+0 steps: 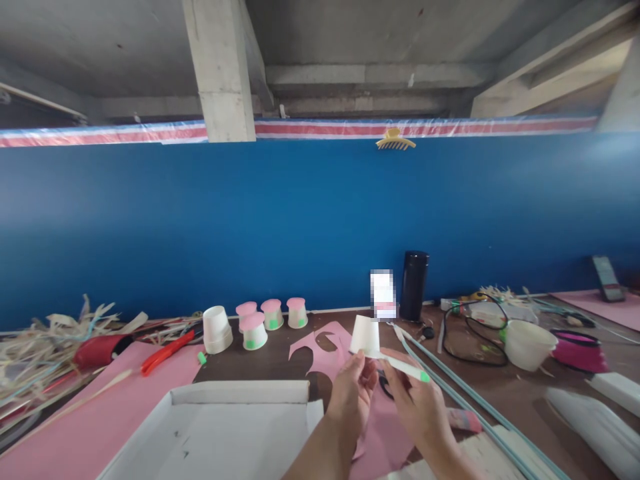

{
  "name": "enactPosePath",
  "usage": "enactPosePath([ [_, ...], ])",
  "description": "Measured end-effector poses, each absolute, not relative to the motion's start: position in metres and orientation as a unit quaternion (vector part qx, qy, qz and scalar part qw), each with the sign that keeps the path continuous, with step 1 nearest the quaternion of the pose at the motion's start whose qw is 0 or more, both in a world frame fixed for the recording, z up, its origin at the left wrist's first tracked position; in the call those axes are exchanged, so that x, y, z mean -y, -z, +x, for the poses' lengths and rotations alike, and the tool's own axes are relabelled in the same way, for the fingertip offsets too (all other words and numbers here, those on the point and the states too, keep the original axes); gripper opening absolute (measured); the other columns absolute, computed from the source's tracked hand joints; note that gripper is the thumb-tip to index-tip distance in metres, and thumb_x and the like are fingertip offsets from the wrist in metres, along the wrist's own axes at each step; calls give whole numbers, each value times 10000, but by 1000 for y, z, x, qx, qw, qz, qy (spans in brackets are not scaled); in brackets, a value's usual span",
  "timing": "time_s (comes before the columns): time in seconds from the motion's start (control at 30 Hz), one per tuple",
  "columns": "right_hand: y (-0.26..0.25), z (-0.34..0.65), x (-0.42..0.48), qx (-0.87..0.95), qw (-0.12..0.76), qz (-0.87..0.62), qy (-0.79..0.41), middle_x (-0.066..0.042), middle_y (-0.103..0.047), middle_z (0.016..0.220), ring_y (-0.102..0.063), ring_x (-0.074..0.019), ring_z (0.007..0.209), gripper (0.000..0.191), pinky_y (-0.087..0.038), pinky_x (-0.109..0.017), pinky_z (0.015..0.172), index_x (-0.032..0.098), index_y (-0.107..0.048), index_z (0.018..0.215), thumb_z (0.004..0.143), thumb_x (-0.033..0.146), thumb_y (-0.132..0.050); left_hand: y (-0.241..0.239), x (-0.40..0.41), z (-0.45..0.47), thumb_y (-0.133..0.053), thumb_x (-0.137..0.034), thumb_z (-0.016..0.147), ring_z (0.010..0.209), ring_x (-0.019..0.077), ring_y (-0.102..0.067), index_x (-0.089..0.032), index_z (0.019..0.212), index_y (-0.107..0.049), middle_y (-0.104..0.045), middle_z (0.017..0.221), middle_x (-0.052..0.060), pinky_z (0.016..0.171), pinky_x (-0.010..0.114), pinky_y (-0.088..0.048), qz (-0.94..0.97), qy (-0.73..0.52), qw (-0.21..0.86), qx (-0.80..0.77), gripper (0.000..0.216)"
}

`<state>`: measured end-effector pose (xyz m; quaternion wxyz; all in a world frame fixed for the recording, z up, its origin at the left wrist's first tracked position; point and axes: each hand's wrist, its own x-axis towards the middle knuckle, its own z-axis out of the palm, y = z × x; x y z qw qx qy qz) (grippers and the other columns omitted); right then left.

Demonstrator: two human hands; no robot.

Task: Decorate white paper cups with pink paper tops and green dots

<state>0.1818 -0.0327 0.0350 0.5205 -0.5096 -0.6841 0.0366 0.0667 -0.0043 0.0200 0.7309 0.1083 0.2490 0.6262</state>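
Observation:
My left hand (353, 390) is closed around the lower edge of an upside-down white paper cup (365, 335). Between the fingers of my right hand (415, 403) is a white paper strip (406, 366) with a green piece at its outer end. The strip's other end meets the cup near its rim. Behind and to the left stand several upturned cups with pink paper tops (254, 331) and green patches. A stack of plain white cups (217, 329) is beside them. Cut pink paper (333, 340) lies under and behind my hands.
A white shallow box (240, 393) lies front left. Red-handled pliers or cutters (165, 353) rest on pink paper near a heap of pale strips (55, 347). A black flask (415, 287), cable, pale blue cords (465, 387) and a white bowl (529, 345) stand right. A blue partition (300, 213) closes the back.

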Motion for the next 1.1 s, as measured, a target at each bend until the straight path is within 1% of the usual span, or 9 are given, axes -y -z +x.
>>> enactPosePath([
  [0.2, -34, 182, 31, 685, 515, -515, -21, -101, -726, 1045, -688, -236, 972, 313, -542, -316, 842, 199, -683, 1021, 917, 425, -493, -23, 7, 67, -658, -148, 835, 708, 108, -642, -86, 884, -670, -661, 829, 78, 681, 200, -549, 114, -625, 732, -247, 80],
  [0.33, -34, 181, 31, 687, 508, -519, -19, -98, -726, 1053, -688, -229, 973, 305, -539, -309, 842, 203, -683, 1025, 919, 417, -493, -22, 6, 68, -665, -155, 832, 739, 115, -652, -89, 914, -677, -674, 876, 89, 697, 200, -551, 129, -621, 735, -239, 106],
  [0.5, -37, 181, 33, 686, 510, -519, -17, -98, -736, 1022, -692, -232, 961, 320, -537, -318, 854, 194, -692, 1022, 921, 418, -488, -22, 6, 67, -676, -186, 831, 761, 130, -659, -96, 912, -674, -681, 876, 94, 717, 218, -554, 130, -620, 733, -248, 121],
  [0.6, -41, 183, 35, 672, 528, -519, -15, -103, -739, 1008, -699, -237, 936, 347, -536, -332, 866, 189, -696, 1024, 924, 437, -475, -22, 6, 65, -667, -217, 843, 816, 140, -667, -105, 940, -668, -689, 929, 106, 743, 226, -550, 126, -619, 734, -252, 148],
  [0.7, -45, 185, 37, 648, 554, -523, -6, -107, -743, 991, -708, -238, 903, 371, -542, -333, 859, 179, -688, 1052, 919, 454, -476, -21, 4, 64, -647, -236, 860, 832, 137, -669, -117, 957, -660, -694, 958, 107, 729, 218, -543, 120, -615, 734, -262, 153],
  [0.77, -46, 186, 37, 645, 556, -525, 0, -110, -745, 994, -708, -242, 915, 378, -543, -326, 854, 173, -691, 1047, 919, 455, -475, -21, 3, 64, -645, -240, 862, 837, 137, -670, -122, 964, -655, -696, 967, 107, 724, 217, -539, 118, -612, 734, -268, 156],
  [0.93, -45, 183, 36, 658, 530, -535, -4, -109, -751, 985, -717, -244, 870, 394, -559, -307, 770, 180, -715, 972, 920, 478, -462, -20, 3, 65, -685, -257, 833, 768, 133, -665, -126, 936, -653, -697, 893, 90, 702, 224, -536, 126, -609, 737, -265, 170],
  [1.0, -44, 182, 36, 665, 521, -534, -10, -106, -751, 975, -712, -244, 880, 392, -552, -316, 793, 185, -715, 967, 924, 477, -457, -20, 4, 66, -702, -266, 819, 755, 133, -662, -120, 930, -659, -695, 871, 89, 689, 217, -529, 141, -604, 739, -263, 188],
  [1.1, -44, 181, 36, 674, 516, -529, -18, -104, -749, 974, -705, -238, 895, 385, -541, -323, 828, 183, -708, 980, 931, 467, -452, -19, 6, 66, -706, -285, 815, 785, 141, -664, -112, 943, -669, -694, 891, 100, 699, 215, -521, 170, -597, 739, -263, 218],
])
